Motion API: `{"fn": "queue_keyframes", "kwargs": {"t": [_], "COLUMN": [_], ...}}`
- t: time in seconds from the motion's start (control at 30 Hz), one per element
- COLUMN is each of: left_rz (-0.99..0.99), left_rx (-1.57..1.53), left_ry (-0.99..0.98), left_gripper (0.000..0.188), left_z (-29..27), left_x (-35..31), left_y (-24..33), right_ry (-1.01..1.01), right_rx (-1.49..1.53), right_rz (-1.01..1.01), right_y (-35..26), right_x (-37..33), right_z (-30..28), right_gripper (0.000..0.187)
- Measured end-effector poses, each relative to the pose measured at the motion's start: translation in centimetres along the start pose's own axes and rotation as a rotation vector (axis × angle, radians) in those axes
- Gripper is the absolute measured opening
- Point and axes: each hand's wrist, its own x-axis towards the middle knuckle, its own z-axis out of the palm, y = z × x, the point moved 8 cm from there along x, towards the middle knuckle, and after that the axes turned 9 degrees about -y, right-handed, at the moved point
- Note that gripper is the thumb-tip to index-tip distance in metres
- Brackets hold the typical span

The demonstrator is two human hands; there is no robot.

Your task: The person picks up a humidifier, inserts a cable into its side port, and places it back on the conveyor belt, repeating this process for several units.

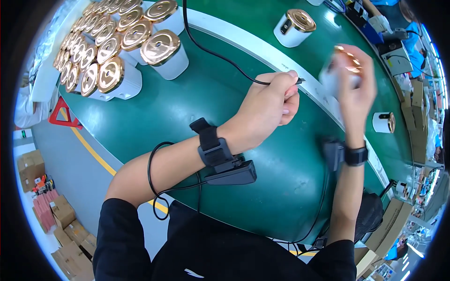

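Down on the green tabletop (211,93), seen from the head camera, the white cylinders with shiny gold caps fall into clear groups. At the upper left a packed cluster (101,47) stands cap-up in rows; roughly twenty caps show, though the far ones blur together at the rim and an exact count is not possible. One more such cylinder (294,27) stands alone at the top, beyond the pale strip (262,49) that runs across the tabletop, with a dark slot on its side facing the camera. Another single cylinder (384,122) lies on its side at the right edge, its gold cap turned to the right. A fourth lone unit, the held cylinder (338,70), is motion-blurred in the right hand (354,89), whose fingers wrap round it from the right and lift it above the pale strip. The left hand (265,110) is clenched into a loose fist around one black cable (211,49), pinching it near its plug end, which pokes out just past the fingertips toward the held cylinder; the cable runs away up to the top edge. Each wrist carries one black strapped band, two in all, and a thin black wire loops off the left forearm. At the lower left, on the floor, several brown cardboard boxes (65,225) sit stacked.
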Motion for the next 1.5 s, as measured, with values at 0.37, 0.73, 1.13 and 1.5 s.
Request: {"fn": "queue_keyframes", "kwargs": {"t": [0.37,0.73,1.13,1.5], "left_rz": [0.008,0.123,0.169,0.079], "left_rx": [-0.041,-0.054,0.108,0.056], "left_ry": [-0.005,-0.042,0.035,-0.030], "left_gripper": [0.038,0.034,0.035,0.037], "left_z": [-1.9,-2.1,-1.7,-0.9], "left_x": [-1.3,-1.2,-1.8,-0.9], "left_y": [-0.6,-0.9,-0.8,-1.7], "right_ry": [0.035,-0.079,-0.061,-0.019], "right_rx": [-0.019,0.689,0.586,0.387], "right_rz": [0.208,0.282,0.192,0.288], "right_y": [8.7,2.8,-1.2,-1.0], "right_x": [-3.5,1.6,-2.5,-3.2], "right_z": [-3.5,9.9,7.7,6.8], "right_gripper": [0.025,0.024,0.044,0.038]}}
